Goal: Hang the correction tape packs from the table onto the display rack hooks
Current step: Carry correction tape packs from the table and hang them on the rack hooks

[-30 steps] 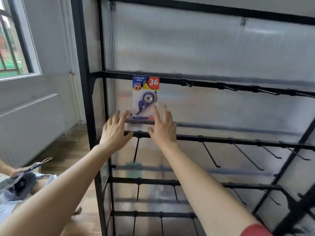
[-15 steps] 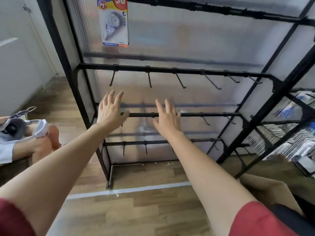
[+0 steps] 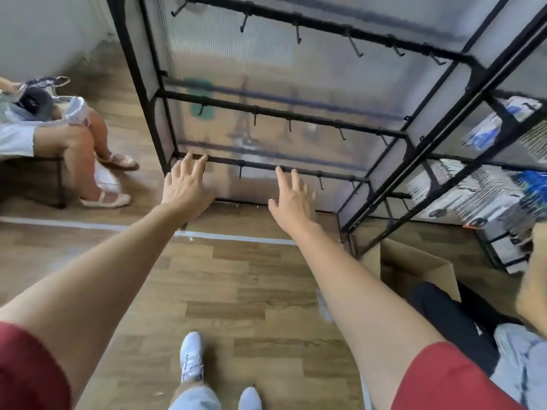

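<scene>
The floor (image 3: 242, 291) is brown wood boards with a white tape line (image 3: 236, 236) across it. Nearest are the person's white shoes (image 3: 191, 358) and red sleeves (image 3: 444, 377). Both bare arms reach forward.

The left hand (image 3: 185, 187) is flat and spread, its grip released, holding nothing. Whether its fingertips touch the lowest bar cannot be told. The right hand (image 3: 293, 199) is spread too, grip released and empty, in front of the same bar.

To the right sits an open brown cardboard box (image 3: 414, 267). Past the hands stands the rack (image 3: 284, 113): thin black metal bars with small bent hooks (image 3: 297, 34), and a cloudy ribbed plastic sheet behind them. Every hook seen is bare.

No pack hangs on the part of the rack that shows. Far right, behind another black frame, blurry blue and white packs (image 3: 473, 193) lie in rows; what they are cannot be told.

On the left, another person's legs (image 3: 77, 143) show, seated, in pale flat shoes. The wall (image 3: 44, 31) is plain and light.
</scene>
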The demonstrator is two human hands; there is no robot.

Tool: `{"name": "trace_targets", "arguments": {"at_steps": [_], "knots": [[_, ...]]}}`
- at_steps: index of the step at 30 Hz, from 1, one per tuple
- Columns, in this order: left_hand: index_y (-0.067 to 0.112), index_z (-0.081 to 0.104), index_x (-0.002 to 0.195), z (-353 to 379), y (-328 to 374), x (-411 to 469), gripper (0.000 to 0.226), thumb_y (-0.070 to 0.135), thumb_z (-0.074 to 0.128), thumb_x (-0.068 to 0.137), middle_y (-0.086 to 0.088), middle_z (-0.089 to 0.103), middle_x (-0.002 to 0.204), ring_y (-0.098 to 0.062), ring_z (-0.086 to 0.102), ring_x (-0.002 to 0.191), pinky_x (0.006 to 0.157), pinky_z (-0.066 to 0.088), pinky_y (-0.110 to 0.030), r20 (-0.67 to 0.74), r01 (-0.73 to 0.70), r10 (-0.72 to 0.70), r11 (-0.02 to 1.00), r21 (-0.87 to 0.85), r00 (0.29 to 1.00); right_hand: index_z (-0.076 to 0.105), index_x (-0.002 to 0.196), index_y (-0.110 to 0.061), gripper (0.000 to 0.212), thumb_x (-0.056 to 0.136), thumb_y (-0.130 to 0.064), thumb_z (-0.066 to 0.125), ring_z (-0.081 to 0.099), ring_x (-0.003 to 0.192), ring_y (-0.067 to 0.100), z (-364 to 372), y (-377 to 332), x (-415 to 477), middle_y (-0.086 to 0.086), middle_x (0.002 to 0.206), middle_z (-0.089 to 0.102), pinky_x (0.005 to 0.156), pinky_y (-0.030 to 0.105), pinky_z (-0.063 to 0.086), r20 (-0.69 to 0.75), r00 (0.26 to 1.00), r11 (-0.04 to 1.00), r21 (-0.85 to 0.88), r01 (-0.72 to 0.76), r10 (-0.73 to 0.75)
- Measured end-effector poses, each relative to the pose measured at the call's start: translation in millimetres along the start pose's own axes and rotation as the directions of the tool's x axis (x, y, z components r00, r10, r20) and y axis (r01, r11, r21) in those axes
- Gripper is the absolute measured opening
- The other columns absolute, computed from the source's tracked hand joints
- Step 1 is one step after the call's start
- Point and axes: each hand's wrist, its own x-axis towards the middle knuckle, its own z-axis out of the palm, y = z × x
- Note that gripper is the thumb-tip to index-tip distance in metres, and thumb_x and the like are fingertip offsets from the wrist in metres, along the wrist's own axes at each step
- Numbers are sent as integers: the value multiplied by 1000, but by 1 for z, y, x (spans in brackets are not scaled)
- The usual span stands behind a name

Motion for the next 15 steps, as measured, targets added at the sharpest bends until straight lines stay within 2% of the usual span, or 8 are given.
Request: {"name": "trace_targets", "arguments": {"at_steps": [8,12,15], "knots": [[24,16,152,16,-45,-107,74,38,57,91,-11,9,159,-30,10,145,116,13,-44,41,95,-95,995,-13,995,7,153,-24,68,98,-29,46,7,146,32,33,-22,-87,12,160,7,115,50,11,64,997,999,-11,44,-43],[24,16,152,7,-87,-169,72,41,54,93,-9,9,159,-31,13,144,116,15,-45,62,127,-125,991,-30,990,6,154,-25,68,99,-28,46,6,146,31,53,-57,-138,12,160,6,116,48,9,106,993,999,4,55,-55],[23,14,152,-5,-130,-226,72,41,52,94,-10,9,159,-33,13,144,116,16,-46,76,202,-199,979,-21,977,5,154,-25,67,99,-27,45,7,146,30,71,-97,-175,10,160,5,116,48,9,151,983,995,1,103,-102]]}}
